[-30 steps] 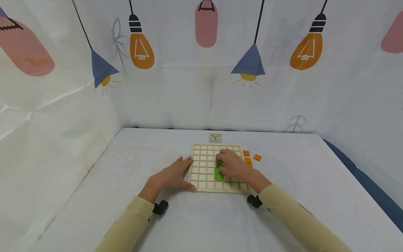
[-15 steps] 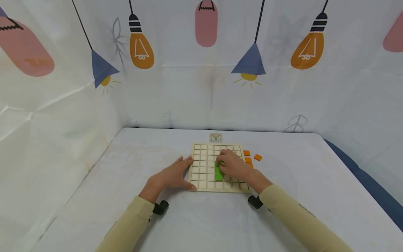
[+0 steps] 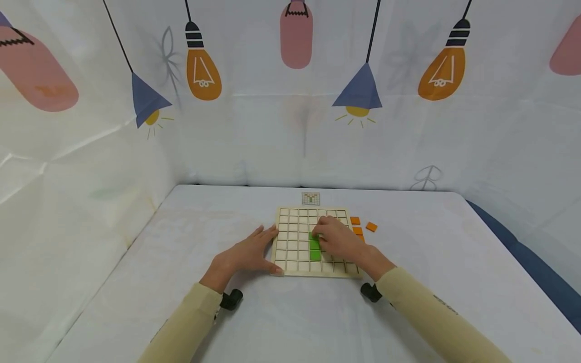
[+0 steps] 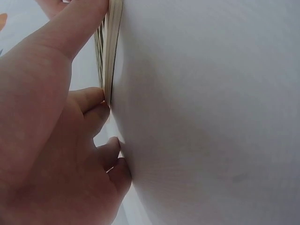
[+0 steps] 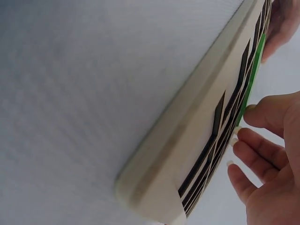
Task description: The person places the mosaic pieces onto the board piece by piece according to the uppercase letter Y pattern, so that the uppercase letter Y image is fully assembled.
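A pale wooden grid board (image 3: 313, 275) lies on the white table, with a short column of green square tiles (image 3: 315, 255) in its middle cells. My left hand (image 3: 247, 252) rests at the board's left edge, fingers spread and thumb at the near left corner. In the left wrist view that board (image 4: 110, 51) appears edge-on beside the thumb. Over the far end of the green column, my right hand (image 3: 338, 237) touches the farthest tile (image 3: 313, 236) with its fingertips. In the right wrist view, the thumb (image 5: 265, 112) meets the green strip; the other fingers are loosely bent.
Several orange square tiles (image 3: 357, 231) lie along the board's right side, one (image 3: 371, 227) set farther out. A small pattern card (image 3: 310, 198) lies behind the board. White printed fabric (image 3: 263, 136) stands behind the table. My right hand hides part of the grid.
The farthest green tile, tilted and partly covered a second ago, now lies level with the column. My right fingers have shifted slightly right. My left hand stays put.
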`<state>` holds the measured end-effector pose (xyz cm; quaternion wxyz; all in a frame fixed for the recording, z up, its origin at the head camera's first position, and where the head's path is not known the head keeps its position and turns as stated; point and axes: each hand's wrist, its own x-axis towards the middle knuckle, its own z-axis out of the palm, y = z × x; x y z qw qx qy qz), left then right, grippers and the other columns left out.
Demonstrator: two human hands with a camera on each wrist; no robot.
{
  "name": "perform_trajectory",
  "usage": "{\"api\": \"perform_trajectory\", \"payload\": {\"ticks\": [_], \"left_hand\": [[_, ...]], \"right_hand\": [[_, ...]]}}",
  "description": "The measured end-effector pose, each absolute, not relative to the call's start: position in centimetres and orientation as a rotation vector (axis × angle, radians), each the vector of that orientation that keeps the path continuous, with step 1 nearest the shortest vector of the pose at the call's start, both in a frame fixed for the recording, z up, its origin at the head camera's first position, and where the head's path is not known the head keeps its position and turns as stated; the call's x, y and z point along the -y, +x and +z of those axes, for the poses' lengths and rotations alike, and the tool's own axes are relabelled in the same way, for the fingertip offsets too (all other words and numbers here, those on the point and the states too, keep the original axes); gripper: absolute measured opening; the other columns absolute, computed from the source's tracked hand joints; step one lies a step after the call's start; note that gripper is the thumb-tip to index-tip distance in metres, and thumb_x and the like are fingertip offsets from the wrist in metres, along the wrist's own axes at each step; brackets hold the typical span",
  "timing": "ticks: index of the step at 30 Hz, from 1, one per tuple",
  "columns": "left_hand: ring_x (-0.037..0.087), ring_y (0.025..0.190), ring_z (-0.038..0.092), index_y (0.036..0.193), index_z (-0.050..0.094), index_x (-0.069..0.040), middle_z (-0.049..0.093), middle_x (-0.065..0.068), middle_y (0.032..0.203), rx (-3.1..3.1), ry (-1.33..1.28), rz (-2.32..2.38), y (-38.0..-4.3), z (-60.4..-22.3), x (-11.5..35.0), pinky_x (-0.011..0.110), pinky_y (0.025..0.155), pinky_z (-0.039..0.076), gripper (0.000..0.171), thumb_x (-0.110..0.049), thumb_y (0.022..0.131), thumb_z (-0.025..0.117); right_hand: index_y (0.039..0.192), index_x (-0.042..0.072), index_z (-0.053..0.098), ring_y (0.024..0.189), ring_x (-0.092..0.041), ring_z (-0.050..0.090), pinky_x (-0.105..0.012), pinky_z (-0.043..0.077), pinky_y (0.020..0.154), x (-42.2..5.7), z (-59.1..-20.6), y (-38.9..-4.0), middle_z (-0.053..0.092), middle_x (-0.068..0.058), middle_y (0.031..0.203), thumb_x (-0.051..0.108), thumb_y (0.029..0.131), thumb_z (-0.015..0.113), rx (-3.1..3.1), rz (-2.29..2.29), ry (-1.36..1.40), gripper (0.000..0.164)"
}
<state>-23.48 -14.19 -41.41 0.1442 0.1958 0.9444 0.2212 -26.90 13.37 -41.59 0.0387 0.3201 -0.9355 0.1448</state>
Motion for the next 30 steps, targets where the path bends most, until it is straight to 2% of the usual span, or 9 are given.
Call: {"api": "perform_trajectory", "payload": {"ticks": [7,19,30], "left_hand": [[0.030,0.157,0.006,0.160,0.023,-0.017,0.016,-0.003,0.168,-2.724,0.565,0.638,-23.5,-41.3,14.2,0.052,0.124,0.022,0.114,-0.059,0.072,0.082],[0.031,0.157,0.006,0.160,0.022,-0.016,0.016,-0.003,0.168,-2.721,0.560,0.628,-23.4,-41.3,14.2,0.050,0.125,0.021,0.114,-0.058,0.072,0.082],[0.031,0.157,0.006,0.160,0.022,-0.017,0.016,-0.002,0.168,-2.726,0.567,0.622,-23.4,-41.4,14.2,0.051,0.124,0.022,0.114,-0.058,0.073,0.082]], "right_hand": [[0.105,0.012,0.077,0.088,-0.013,0.051,-0.032,0.048,0.082,-13.6,-41.4,-26.7,0.064,0.002,0.096,0.001,0.091,0.061,2.862,0.438,0.987,0.024],[0.102,0.015,0.075,0.095,-0.014,0.052,-0.033,0.049,0.085,-14.3,-40.9,-26.3,0.062,0.003,0.099,0.005,0.090,0.065,2.908,0.492,0.966,0.018],[0.100,0.015,0.074,0.092,-0.013,0.052,-0.031,0.050,0.079,-15.9,-41.4,-26.6,0.061,0.003,0.097,0.004,0.089,0.065,2.881,0.393,0.965,0.018]]}}
